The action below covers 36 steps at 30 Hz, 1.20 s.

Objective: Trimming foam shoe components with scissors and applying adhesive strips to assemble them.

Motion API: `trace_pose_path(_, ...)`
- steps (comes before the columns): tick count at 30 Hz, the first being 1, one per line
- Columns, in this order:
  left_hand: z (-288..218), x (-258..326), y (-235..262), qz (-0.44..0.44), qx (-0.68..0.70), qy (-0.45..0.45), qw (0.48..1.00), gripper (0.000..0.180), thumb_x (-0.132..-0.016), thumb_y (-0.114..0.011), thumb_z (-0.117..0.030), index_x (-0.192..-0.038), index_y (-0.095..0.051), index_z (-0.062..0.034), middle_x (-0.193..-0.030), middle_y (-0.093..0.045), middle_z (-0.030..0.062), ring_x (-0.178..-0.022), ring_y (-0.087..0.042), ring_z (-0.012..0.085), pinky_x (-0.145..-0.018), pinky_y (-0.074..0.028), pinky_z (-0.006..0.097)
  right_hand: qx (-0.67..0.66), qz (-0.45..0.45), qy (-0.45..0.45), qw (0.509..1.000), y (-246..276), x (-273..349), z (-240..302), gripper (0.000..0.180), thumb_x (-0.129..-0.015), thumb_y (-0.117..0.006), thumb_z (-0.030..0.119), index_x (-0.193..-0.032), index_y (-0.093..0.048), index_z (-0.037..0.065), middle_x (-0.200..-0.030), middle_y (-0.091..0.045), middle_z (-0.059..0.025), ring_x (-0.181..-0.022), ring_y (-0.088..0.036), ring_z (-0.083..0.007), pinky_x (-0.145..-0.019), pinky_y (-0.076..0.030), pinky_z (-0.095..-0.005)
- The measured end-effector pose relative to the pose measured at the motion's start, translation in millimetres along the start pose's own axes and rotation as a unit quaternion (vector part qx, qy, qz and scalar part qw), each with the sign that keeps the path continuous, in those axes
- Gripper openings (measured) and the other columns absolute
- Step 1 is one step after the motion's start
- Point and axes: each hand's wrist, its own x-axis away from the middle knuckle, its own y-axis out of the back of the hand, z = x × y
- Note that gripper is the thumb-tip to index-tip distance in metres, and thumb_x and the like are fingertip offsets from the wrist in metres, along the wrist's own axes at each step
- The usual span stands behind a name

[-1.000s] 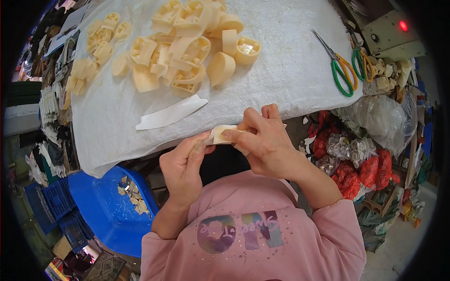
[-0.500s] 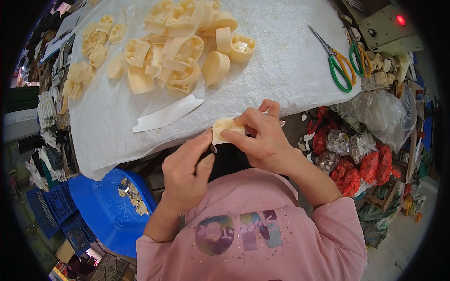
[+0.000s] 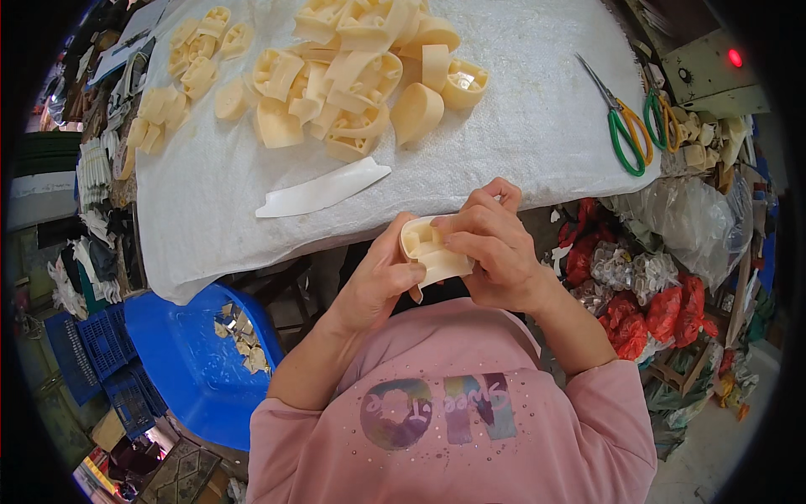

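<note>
Between my two hands, just off the table's near edge, is a hollow cream plastic shoe heel (image 3: 424, 238) with inner walls showing. A thin pale strip (image 3: 445, 266) lies along its near side, a loose end hanging below. My left hand (image 3: 378, 275) is closed on the heel's left side, thumb on the strip. Closed as well, my right hand (image 3: 504, 252) grips its right side, fingertips at the hollow. A curved white strip (image 3: 323, 190) lies flat on the table beyond my left hand. Farther back is a heap of similar cream heels (image 3: 344, 92).
A white woven sheet (image 3: 537, 126) covers the table. Green- and yellow-handled scissors (image 3: 625, 130) lie at its right. Below left stands a blue basin (image 3: 180, 361) holding scraps. Red plastic bags (image 3: 625, 323) and clear plastic (image 3: 697, 223) are on the right.
My left hand has come in and closed round the heel, which has turned so more of its hollow and near side shows. The table items appear shifted right and up in the view.
</note>
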Motion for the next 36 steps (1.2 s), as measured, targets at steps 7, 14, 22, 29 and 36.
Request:
trace_pose_path(7,4,-1,0,-0.045,-0.07,-0.021,0.996,0.055,-0.076,-0.061,-0.036,-0.117,-0.043,-0.0024,-0.103,-0.05,0.0045,-0.097,-0.05,0.0108,-0.084,-0.039,0.024,-0.006,0.044,-0.001,0.999,2,-1,-2,0.037,-0.057,-0.067,-0.003,-0.091,-0.056,0.008,-0.084,-0.055,-0.0025,-0.073,-0.052,-0.0183,-0.076,-0.028,-0.041)
trace_pose_path(14,6,3,6,-0.17,-0.208,-0.326,0.906,0.048,-0.086,-0.067,-0.029,-0.118,-0.047,0.0006,-0.096,-0.052,0.0059,-0.083,-0.051,0.0101,-0.065,-0.045,0.023,0.002,-0.002,-0.048,0.999,6,-5,-7,0.037,-0.058,-0.07,-0.002,-0.091,-0.057,0.009,-0.082,-0.053,-0.0014,-0.075,-0.052,-0.0186,-0.076,-0.026,-0.0397)
trace_pose_path(22,4,-1,-8,-0.197,-0.32,-0.417,0.828,0.015,-0.08,-0.072,-0.013,-0.083,-0.065,-0.0004,-0.077,-0.058,0.0059,-0.07,-0.052,0.0146,-0.061,-0.041,0.025,-0.032,0.019,-0.063,0.997,2,-4,-3,0.034,-0.059,-0.071,0.001,-0.09,-0.057,0.008,-0.079,-0.051,-0.0033,-0.074,-0.051,-0.0198,-0.075,-0.027,-0.0387)
trace_pose_path(29,-5,-2,-13,-0.21,-0.458,-0.431,0.749,0.015,-0.082,-0.07,-0.011,-0.084,-0.063,0.0022,-0.073,-0.058,0.0077,-0.064,-0.05,0.0159,-0.057,-0.04,0.026,-0.038,0.05,-0.081,0.995,4,-1,0,0.03,-0.061,-0.069,0.002,-0.088,-0.056,0.006,-0.077,-0.049,-0.0052,-0.073,-0.049,-0.0214,-0.074,-0.027,-0.0388)
trace_pose_path(36,-9,-9,-10,-0.163,-0.549,-0.486,0.66,0.01,-0.079,-0.068,-0.005,-0.079,-0.061,0.002,-0.064,-0.053,0.0089,-0.054,-0.047,0.0206,-0.048,-0.037,0.029,-0.017,0.098,-0.087,0.991,7,0,1,0.031,-0.056,-0.064,-0.001,-0.085,-0.055,0.005,-0.076,-0.048,-0.006,-0.074,-0.048,-0.023,-0.074,-0.027,-0.039)
